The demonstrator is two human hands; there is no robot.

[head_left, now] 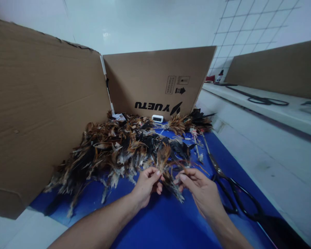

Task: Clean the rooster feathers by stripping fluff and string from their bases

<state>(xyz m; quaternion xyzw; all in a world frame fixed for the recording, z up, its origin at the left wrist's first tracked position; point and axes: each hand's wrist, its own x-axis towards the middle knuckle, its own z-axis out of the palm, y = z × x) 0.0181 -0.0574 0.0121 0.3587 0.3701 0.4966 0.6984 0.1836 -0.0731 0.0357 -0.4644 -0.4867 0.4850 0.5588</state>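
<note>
My left hand (146,186) is closed in a pinch on an upright orange-brown feather (163,154) near the front of the pile. A short way to its right, my right hand (200,190) pinches thumb to fingers on a thin dark feather (180,170); its lower part is hidden by the fingers. Between and below the two hands lies a tuft of grey and black feathers (174,190). Beyond them spreads a large heap of brown, black and grey feathers (114,148) on the blue table surface (166,221).
Cardboard panels (46,103) (145,76) wall the left and back. Large black-handled scissors (223,173) lie right of my right hand. A small white digital timer (157,119) stands at the back. Feather bundles (194,121) lie back right. A white ledge (259,100) holds a cable and a bottle.
</note>
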